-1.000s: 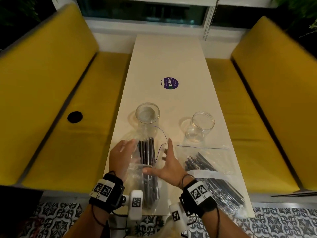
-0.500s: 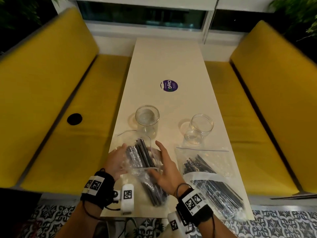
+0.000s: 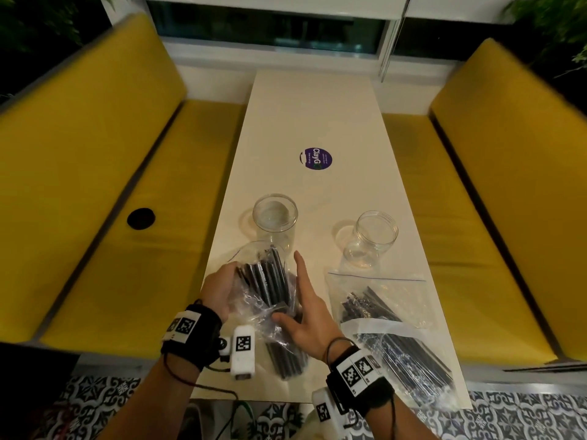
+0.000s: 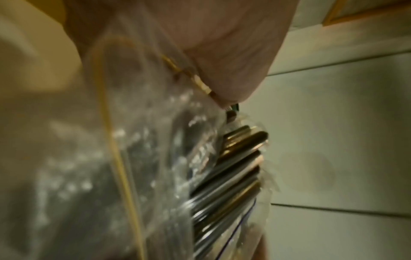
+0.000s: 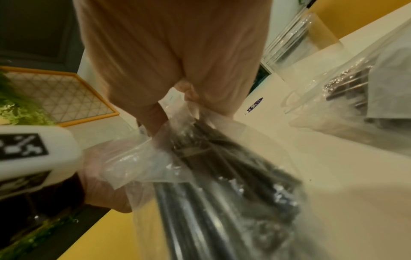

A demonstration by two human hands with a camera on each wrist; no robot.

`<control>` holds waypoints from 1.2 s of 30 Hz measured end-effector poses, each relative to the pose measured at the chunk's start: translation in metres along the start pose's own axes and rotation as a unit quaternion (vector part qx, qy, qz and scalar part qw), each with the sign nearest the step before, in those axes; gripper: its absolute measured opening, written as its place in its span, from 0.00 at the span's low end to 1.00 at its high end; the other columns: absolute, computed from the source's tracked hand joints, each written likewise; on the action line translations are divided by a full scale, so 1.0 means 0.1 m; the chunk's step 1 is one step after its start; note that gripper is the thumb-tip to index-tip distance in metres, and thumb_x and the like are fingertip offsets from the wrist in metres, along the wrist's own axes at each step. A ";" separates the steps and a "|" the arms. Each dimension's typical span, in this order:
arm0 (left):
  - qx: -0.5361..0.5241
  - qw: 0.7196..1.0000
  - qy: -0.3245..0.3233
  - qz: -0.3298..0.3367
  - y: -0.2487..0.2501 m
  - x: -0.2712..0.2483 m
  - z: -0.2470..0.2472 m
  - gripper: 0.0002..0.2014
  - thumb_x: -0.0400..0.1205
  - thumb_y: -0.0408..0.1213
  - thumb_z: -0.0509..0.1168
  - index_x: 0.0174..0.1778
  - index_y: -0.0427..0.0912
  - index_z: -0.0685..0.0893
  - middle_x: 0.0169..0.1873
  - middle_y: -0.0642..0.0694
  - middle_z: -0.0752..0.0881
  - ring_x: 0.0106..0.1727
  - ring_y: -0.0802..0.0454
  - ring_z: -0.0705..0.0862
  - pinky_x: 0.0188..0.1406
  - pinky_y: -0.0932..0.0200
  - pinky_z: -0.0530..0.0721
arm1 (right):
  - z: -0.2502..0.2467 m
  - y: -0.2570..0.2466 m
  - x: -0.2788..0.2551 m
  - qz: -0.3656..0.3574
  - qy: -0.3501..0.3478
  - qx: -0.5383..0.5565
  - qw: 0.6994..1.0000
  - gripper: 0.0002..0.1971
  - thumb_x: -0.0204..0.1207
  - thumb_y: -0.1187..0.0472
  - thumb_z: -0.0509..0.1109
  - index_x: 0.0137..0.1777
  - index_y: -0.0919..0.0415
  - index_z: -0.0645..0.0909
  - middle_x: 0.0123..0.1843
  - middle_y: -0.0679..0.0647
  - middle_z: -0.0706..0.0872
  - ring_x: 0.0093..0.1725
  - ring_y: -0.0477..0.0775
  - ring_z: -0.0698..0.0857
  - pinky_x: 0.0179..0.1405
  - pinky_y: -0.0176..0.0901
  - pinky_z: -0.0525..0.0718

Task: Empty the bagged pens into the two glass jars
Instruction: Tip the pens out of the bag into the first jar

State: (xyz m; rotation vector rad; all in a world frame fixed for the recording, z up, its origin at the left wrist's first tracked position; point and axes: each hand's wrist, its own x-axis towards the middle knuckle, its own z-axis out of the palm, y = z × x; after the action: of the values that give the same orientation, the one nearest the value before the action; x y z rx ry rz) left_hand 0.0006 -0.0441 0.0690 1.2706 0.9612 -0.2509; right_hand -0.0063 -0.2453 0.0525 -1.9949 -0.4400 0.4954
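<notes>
Two hands' fingers (image 3: 298, 268) spread, cupping crinkly clear bag (image 3: 270, 309) w/ slim dark pens (image 3: 266, 281).

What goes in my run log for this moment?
left hand: holds pen bag | right hand: steadies bag | jars empty | second bag on table
</notes>
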 end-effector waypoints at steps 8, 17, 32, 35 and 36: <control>0.089 0.991 -0.076 0.069 -0.08 0.05 0.01 0.08 0.85 0.37 0.73 0.52 0.36 0.93 0.42 0.42 0.96 0.55 0.31 0.91 0.52 0.45 0.88 | -0.18 -0.05 0.05 -0.036 -0.022 -0.045 0.998 0.58 0.72 0.56 0.85 0.89 0.27 0.47 0.81 0.45 0.81 0.76 0.53 0.84 0.76 0.58 0.84; -0.045 0.996 -0.078 0.017 -0.13 0.07 0.01 0.13 0.94 0.30 0.55 0.49 0.41 0.83 0.43 0.42 0.90 0.48 0.42 0.85 0.42 0.52 0.88 | -0.08 -0.04 0.09 -0.012 0.018 0.010 1.000 0.39 0.79 0.48 0.80 0.86 0.37 0.64 0.67 0.36 0.87 0.61 0.35 0.88 0.64 0.29 0.84; 0.116 0.973 -0.084 0.181 -0.32 -0.19 0.26 0.45 0.66 0.82 0.68 0.74 0.57 0.82 0.62 0.57 0.90 0.65 0.53 0.89 0.60 0.53 0.86 | -0.03 -0.07 0.25 0.085 0.021 0.106 0.991 0.19 0.88 0.39 0.57 0.67 0.49 0.79 0.61 0.46 0.86 0.58 0.40 0.87 0.68 0.51 0.86; 0.078 0.983 -0.025 0.164 -0.33 -0.17 0.30 0.50 0.60 0.87 0.68 0.72 0.57 0.82 0.63 0.52 0.90 0.61 0.48 0.90 0.61 0.44 0.90 | -0.05 -0.21 0.19 0.074 0.002 0.157 0.985 0.24 0.87 0.31 0.54 0.70 0.46 0.74 0.67 0.48 0.81 0.54 0.34 0.89 0.54 0.31 0.86; 0.061 0.985 -0.011 0.160 -0.32 -0.19 0.30 0.51 0.57 0.88 0.70 0.70 0.57 0.83 0.63 0.51 0.91 0.62 0.46 0.91 0.64 0.39 0.90 | -0.02 -0.24 0.18 0.063 0.008 0.125 0.990 0.21 0.88 0.34 0.55 0.69 0.45 0.77 0.70 0.47 0.78 0.54 0.33 0.88 0.51 0.27 0.85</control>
State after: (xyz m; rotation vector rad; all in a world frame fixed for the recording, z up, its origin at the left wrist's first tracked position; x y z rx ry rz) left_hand -0.0179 -0.0878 0.0600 1.5105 0.7166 -0.0727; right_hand 0.0081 -0.2275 0.0720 -1.7898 -0.2292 0.5830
